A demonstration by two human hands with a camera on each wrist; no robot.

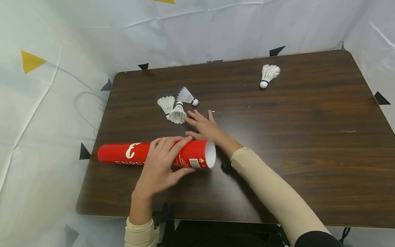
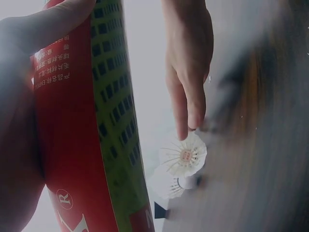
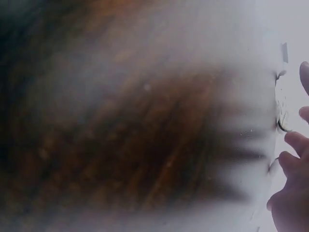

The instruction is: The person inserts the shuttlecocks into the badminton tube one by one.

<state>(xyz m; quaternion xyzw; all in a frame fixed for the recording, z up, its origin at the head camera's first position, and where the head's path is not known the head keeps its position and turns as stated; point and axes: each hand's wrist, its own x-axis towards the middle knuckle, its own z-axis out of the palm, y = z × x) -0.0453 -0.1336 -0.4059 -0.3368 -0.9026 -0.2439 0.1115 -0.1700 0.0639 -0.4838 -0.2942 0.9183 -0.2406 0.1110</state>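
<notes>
Bare left hand (image 1: 164, 161) is gripping a red cylindrical cardboard tube (image 1: 120, 153) near the left edge of the brown wood-grain surface (image 1: 296, 140), likely against rolling. Right hand (image 1: 207, 129), fingers spread, is hovering beside three white feathered shuttlecocks (image 1: 178, 114).

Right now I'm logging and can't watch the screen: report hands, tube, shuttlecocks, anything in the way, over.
Left hand gripping red tube. Right hand open beside three bunched shuttlecocks, contact unclear. Fourth shuttlecock apart. No obstruction seen.

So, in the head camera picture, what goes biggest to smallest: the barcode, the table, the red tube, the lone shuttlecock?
Largest to smallest:
1. Table
2. Red tube
3. Lone shuttlecock
4. Barcode
</notes>
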